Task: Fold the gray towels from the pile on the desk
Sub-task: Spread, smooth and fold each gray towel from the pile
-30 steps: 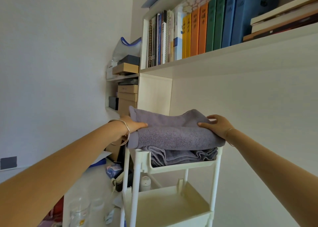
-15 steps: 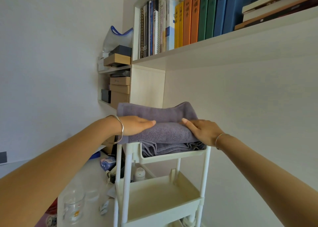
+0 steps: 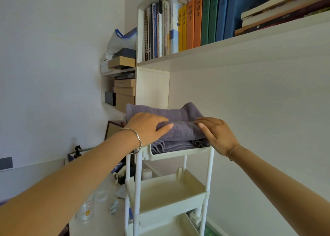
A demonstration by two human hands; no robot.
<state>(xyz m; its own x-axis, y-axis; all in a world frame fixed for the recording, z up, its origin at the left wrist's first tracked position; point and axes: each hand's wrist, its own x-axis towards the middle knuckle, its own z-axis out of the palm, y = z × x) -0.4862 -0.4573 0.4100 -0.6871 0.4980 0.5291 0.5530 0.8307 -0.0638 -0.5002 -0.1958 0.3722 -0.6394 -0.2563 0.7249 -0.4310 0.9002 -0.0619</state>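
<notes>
The left forearm (image 3: pixel 71 178) and right forearm (image 3: pixel 278 182) are bare from wrist to the edge of the view. At the wrist of the left hand (image 3: pixel 148 128) sits a silver-coloured metal bangle (image 3: pixel 137 137), a smooth rounded band with a slightly wavy outline. At the wrist of the right hand (image 3: pixel 217 135) is a much thinner bracelet (image 3: pixel 233 150), a fine pale strand. The fingernails (image 3: pixel 200 125) that show are short and pale.

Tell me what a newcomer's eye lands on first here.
The left hand and right hand rest flat on a stack of folded gray towels in the top tray of a white plastic tiered cart. Above, a row of yellow, orange, green and blue hardback books lines a white wall shelf.
</notes>
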